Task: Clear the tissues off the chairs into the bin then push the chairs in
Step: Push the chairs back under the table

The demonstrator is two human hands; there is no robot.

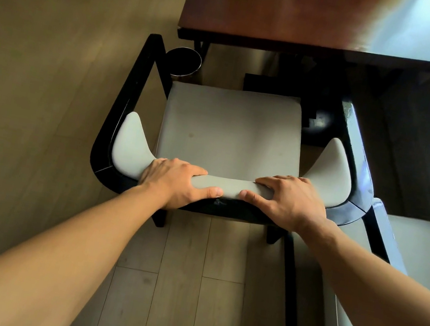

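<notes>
A black-framed chair with a grey cushioned seat (pixel 231 131) stands in front of me, facing the wooden table (pixel 292 12). No tissue lies on its seat. My left hand (pixel 176 182) grips the top of the padded backrest on the left, and my right hand (pixel 290 202) grips it on the right, thumbs toward me. A round dark bin (pixel 183 63) stands on the floor by the chair's front left corner, under the table's edge. Its inside is too dark to see into.
A second grey chair (pixel 413 284) stands close at the right, touching or nearly touching the first chair's frame. A dark table base and a round dark object (pixel 320 121) sit under the table. Open wooden floor lies to the left. My shoes show at the bottom.
</notes>
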